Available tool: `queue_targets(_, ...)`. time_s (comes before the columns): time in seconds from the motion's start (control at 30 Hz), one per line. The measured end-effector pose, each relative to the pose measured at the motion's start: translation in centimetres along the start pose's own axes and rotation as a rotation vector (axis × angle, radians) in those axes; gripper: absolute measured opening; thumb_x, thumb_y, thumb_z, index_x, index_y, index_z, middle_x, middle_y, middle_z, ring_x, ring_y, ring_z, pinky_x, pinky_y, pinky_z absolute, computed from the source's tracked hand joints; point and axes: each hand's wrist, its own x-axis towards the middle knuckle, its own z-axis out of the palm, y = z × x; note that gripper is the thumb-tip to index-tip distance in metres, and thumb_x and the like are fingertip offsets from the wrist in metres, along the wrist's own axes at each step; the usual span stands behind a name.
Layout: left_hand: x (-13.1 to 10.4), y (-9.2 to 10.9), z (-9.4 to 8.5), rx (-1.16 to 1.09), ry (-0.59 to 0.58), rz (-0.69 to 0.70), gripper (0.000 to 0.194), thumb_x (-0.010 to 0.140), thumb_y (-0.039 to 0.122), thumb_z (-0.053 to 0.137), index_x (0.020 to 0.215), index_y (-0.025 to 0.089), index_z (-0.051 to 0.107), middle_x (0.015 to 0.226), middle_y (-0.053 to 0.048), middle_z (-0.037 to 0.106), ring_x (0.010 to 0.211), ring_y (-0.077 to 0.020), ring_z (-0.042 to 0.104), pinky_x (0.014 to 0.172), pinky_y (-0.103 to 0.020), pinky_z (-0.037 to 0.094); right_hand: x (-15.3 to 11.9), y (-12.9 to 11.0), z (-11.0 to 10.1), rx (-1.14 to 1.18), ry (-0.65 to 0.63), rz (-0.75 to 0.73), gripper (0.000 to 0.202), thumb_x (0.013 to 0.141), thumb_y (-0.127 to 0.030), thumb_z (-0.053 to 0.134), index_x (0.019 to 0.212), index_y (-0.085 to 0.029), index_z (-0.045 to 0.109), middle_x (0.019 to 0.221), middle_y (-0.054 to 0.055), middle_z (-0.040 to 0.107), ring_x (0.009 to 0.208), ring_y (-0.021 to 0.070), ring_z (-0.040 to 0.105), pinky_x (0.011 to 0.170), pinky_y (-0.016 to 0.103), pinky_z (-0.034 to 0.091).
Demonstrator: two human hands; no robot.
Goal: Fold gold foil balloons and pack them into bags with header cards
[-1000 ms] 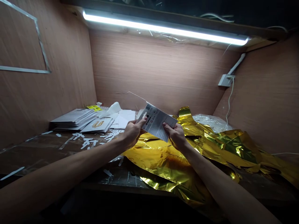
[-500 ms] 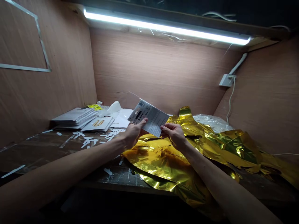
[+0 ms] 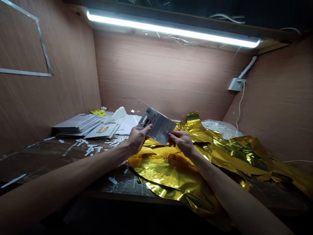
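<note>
A grey printed card [image 3: 161, 126] with a barcode and a hang hole is tilted in front of me. Clear plastic film [image 3: 142, 105] sticks out past its upper left end, like a bag around the card. The card's left side is pinched by my left hand [image 3: 139, 138], thumb on top of the print. At the lower right corner, my right hand [image 3: 181, 140] grips it between thumb and fingers. Beneath both hands spreads crumpled gold foil [image 3: 168, 169], flat balloon-like pieces heaped on the table.
To the left lie a stack of white cards [image 3: 73, 125] and a card with a gold U shape [image 3: 102, 130]. White paper strips [image 3: 93, 148] litter the dark tabletop [image 3: 49, 163]. Clear plastic bags [image 3: 220, 128] lie at the back right, below a socket box [image 3: 236, 84].
The card has shifted slightly down within the hands, and more clear film shows beyond its upper left end. Both hands keep their hold and have barely moved.
</note>
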Motion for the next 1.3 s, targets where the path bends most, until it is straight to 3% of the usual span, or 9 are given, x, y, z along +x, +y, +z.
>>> queue_targets(0.23,-0.6,-0.5,0.3,0.017,-0.080,-0.048,0.032,0.072,0.032,0.091,0.094,0.014,0.075,0.102,-0.010,0.077,0.096,-0.0254,0.072,0.083,-0.039,0.059,0.1,-0.1,0.3,0.026,0.003,0.015,0.043,0.079,-0.055,0.076,0.064,-0.016,0.069,0.060,0.005,0.068,0.047,0.0139,0.061,0.044,0.025,0.038)
queue_targets(0.4,0.7,0.5,-0.5,0.004,-0.019,0.040,0.036,0.069,0.036,0.093,0.092,0.014,0.077,0.092,-0.007,0.076,0.082,-0.0185,0.070,0.068,-0.028,0.054,0.2,-0.1,0.0,0.011,-0.011,0.031,0.047,0.077,-0.061,0.076,0.065,-0.016,0.069,0.062,0.005,0.068,0.047,0.0140,0.060,0.044,0.025,0.038)
queue_targets(0.57,1.0,0.2,-0.8,0.046,0.069,0.083,0.034,0.065,0.035,0.094,0.084,0.015,0.075,0.078,-0.002,0.071,0.065,-0.0119,0.063,0.058,-0.024,0.049,-0.1,-0.3,0.4,0.005,-0.020,0.019,0.045,0.079,-0.058,0.076,0.063,-0.016,0.069,0.060,0.006,0.068,0.046,0.0138,0.059,0.046,0.026,0.040)
queue_targets(0.83,0.6,-0.5,-0.5,0.076,0.051,0.048,0.036,0.068,0.040,0.092,0.091,0.016,0.077,0.094,-0.009,0.078,0.084,-0.0239,0.072,0.072,-0.034,0.059,-0.2,-0.4,1.2,0.059,-0.007,0.019,0.043,0.077,-0.058,0.077,0.065,-0.017,0.069,0.063,0.006,0.070,0.049,0.0159,0.062,0.045,0.027,0.039)
queue_targets(1.17,0.6,-1.5,-0.8,0.017,0.038,0.061,0.042,0.070,0.034,0.092,0.104,0.018,0.074,0.094,-0.008,0.078,0.098,-0.0268,0.072,0.088,-0.039,0.059,-0.1,-0.4,1.3,0.072,0.015,0.038,0.041,0.075,-0.056,0.079,0.063,-0.018,0.069,0.061,0.006,0.069,0.049,0.0161,0.060,0.045,0.028,0.037)
queue_targets(1.3,0.4,-0.8,-0.4,0.032,-0.024,0.087,0.041,0.069,0.033,0.091,0.104,0.019,0.075,0.093,-0.007,0.078,0.100,-0.0274,0.072,0.088,-0.038,0.059,0.1,-0.2,1.2,0.107,0.030,0.046,0.039,0.074,-0.053,0.081,0.062,-0.017,0.069,0.058,0.005,0.067,0.048,0.0150,0.059,0.045,0.027,0.036)
